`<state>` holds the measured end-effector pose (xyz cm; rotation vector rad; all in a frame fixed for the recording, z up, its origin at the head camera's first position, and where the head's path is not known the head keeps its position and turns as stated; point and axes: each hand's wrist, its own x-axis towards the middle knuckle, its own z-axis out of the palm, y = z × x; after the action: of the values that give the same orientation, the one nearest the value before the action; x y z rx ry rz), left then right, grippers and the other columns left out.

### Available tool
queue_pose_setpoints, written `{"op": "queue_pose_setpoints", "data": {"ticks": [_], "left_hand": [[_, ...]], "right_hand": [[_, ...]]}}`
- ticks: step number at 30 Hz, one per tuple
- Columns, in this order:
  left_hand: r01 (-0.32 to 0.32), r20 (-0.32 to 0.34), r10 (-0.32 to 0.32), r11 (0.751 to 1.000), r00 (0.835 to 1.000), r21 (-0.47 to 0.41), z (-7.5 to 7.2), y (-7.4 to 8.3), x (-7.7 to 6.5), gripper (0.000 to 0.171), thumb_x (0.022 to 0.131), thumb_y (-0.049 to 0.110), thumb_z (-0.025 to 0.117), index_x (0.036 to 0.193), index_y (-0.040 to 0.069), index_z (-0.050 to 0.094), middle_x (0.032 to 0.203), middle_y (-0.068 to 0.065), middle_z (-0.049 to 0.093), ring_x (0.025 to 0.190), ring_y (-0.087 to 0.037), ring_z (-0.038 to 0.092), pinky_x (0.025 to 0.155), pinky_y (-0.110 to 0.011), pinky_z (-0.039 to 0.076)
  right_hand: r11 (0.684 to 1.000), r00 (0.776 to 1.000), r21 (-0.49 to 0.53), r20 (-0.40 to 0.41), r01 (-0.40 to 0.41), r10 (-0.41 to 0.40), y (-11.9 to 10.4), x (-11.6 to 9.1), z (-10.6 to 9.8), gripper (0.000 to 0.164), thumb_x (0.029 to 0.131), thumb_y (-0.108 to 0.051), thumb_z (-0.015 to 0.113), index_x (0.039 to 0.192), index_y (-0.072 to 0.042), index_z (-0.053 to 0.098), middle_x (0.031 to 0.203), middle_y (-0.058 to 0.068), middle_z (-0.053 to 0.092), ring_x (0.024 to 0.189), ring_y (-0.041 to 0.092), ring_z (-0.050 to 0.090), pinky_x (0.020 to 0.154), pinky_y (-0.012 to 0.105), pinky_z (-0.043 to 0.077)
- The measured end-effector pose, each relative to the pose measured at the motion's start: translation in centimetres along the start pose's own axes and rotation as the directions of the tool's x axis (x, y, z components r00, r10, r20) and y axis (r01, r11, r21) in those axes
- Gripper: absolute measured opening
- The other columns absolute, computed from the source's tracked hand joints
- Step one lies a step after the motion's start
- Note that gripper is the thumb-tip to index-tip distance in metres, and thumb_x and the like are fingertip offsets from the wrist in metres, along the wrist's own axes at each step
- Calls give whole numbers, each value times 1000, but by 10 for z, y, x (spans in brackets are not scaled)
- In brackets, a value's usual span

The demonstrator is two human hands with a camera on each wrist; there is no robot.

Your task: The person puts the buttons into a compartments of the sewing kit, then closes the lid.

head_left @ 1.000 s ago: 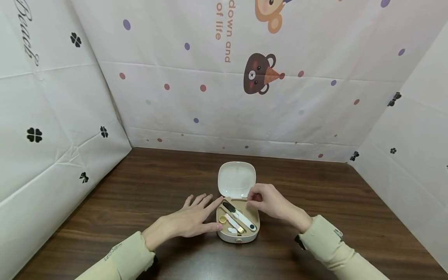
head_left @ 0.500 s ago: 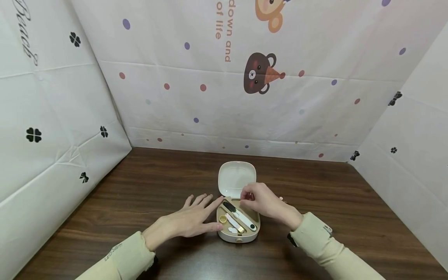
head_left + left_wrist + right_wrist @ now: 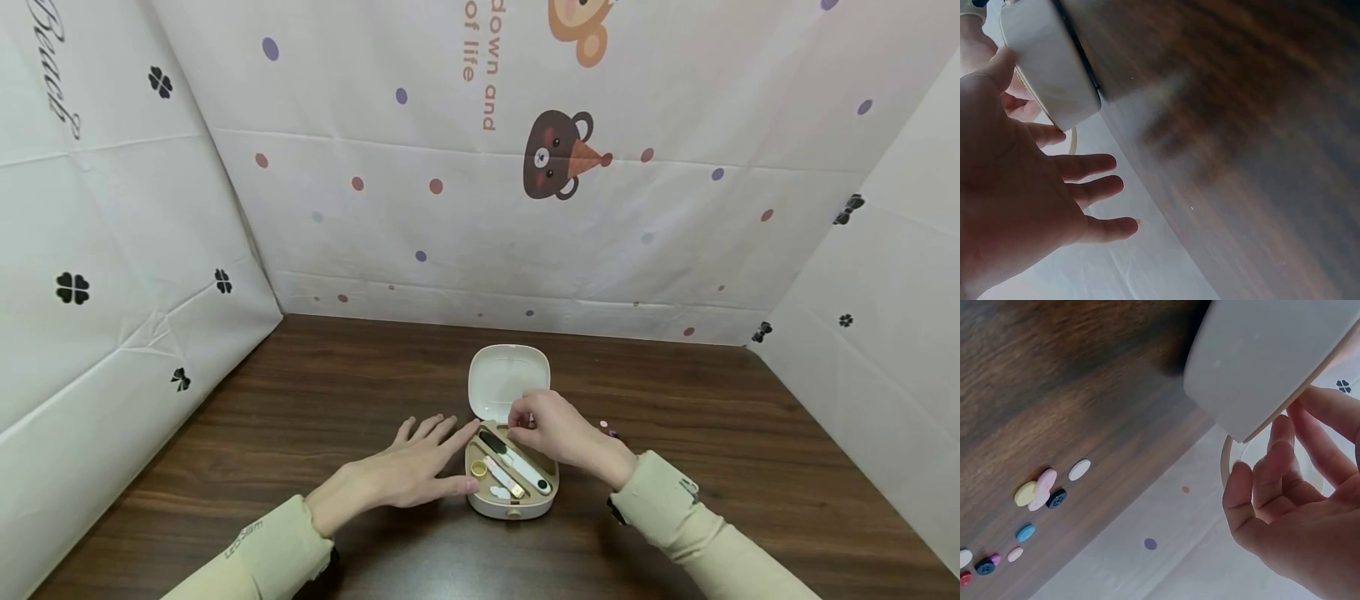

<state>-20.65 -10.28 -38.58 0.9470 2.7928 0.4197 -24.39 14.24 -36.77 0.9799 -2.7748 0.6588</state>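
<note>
A small white box [image 3: 491, 507] stands with its lid [image 3: 497, 371] tipped back. In its beige tray lie white-and-black thread snips [image 3: 519, 463], a gold ring-like thimble [image 3: 478, 477], a pale strip with a gold end [image 3: 505, 478] and a small white piece [image 3: 499, 492]. My left hand [image 3: 408, 472] is spread flat; its thumb and index finger touch the box's left side. With bent fingers, my right hand [image 3: 551, 427] reaches over the rim into the right-rear compartment. Its fingertips are hidden behind the box wall [image 3: 1266, 362] in the right wrist view, so anything between them cannot be seen.
Several loose buttons lie on the dark wooden table right of the box, among them a white button [image 3: 1079, 469], a yellow button [image 3: 1025, 494] and a blue button [image 3: 1025, 532]. A patterned white cloth [image 3: 420, 217] hangs behind the table.
My right hand has moved left, further over the box's compartment. Small buttons behind it on the table have come into sight. The left hand keeps its place at the box.
</note>
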Motion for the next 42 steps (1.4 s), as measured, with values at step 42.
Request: {"op": "queue_pose_setpoints", "data": {"ticks": [42], "left_hand": [[5, 2, -5, 1000, 1000, -5, -2, 1, -1, 81, 91, 70, 41, 155, 28, 18, 156, -19, 30, 146, -37, 24, 113, -67, 14]], "right_hand": [[1000, 996, -7, -88, -18, 17, 10, -15, -11, 10, 83, -13, 74, 76, -17, 69, 68, -10, 51, 61, 8, 49, 54, 17, 37]]}}
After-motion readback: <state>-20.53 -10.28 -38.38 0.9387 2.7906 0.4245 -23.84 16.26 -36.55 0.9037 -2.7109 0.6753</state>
